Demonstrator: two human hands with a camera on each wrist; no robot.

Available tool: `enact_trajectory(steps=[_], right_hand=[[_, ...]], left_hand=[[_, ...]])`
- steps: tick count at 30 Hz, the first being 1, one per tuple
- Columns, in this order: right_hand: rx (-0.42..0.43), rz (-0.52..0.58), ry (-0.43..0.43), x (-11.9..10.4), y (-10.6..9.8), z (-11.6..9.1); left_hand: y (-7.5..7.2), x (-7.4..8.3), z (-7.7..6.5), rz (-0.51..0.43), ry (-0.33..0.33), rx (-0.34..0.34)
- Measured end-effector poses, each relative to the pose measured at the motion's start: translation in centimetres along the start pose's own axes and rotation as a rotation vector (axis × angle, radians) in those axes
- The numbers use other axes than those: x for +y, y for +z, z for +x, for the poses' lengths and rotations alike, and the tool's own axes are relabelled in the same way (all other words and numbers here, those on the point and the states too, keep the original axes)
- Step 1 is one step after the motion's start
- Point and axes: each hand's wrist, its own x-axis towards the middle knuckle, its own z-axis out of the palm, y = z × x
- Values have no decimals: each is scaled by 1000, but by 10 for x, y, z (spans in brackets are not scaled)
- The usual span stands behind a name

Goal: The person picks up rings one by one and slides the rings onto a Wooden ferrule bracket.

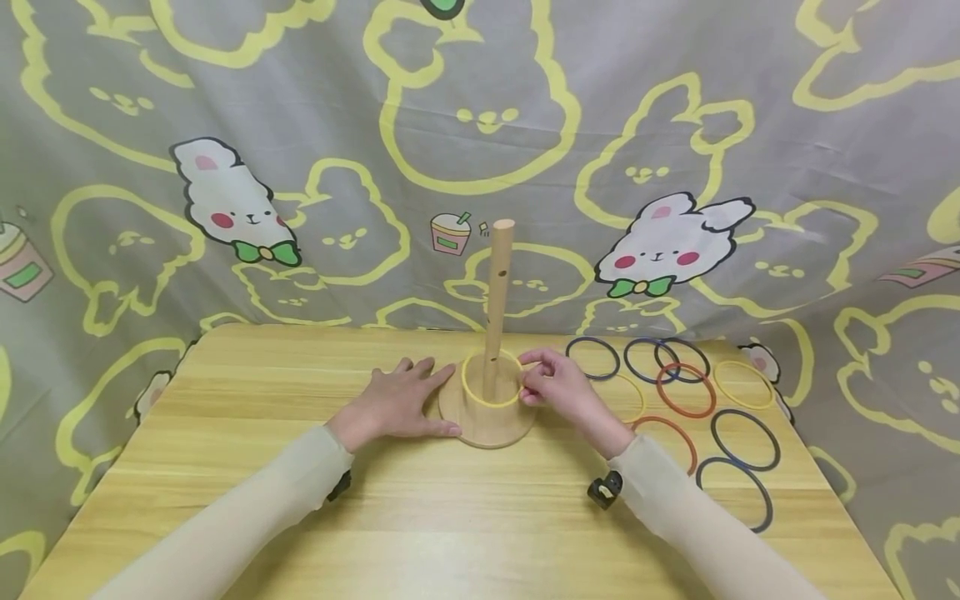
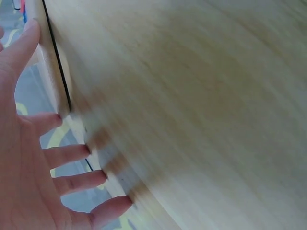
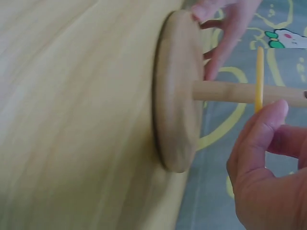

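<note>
A wooden ring-toss stand, with a round base (image 1: 487, 429) and an upright post (image 1: 500, 275), stands on the table. A thin yellow ring (image 1: 491, 406) encircles the post, raised off the base in the right wrist view. My right hand (image 1: 558, 385) pinches that ring at its right side between thumb and fingers. On the left, my left hand (image 1: 397, 402) has its fingers spread, with thumb and index finger at the edge of the base. In the left wrist view the fingertips (image 2: 115, 208) of this hand come down at the table.
Several loose rings lie on the table at the right, including a blue ring (image 1: 592, 377), a red ring (image 1: 686, 415), a yellow ring (image 1: 744, 407) and a dark ring (image 1: 768, 504). Some overlap. A patterned grey curtain (image 1: 337, 100) hangs behind the table's far edge.
</note>
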Motion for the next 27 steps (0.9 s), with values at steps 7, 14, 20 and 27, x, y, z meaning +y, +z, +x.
enact_trajectory(steps=[7, 14, 20, 27], right_hand=[[-47, -63, 72, 10, 3, 4], [-67, -94, 113, 13, 7, 6], [-45, -177, 123, 16, 7, 7], [1, -379, 25, 20, 8, 8]], left_hand=[[3, -2, 1, -2, 5, 10], [3, 0, 1, -1, 5, 13], [4, 0, 2, -1, 5, 9], [4, -1, 2, -6, -2, 7]])
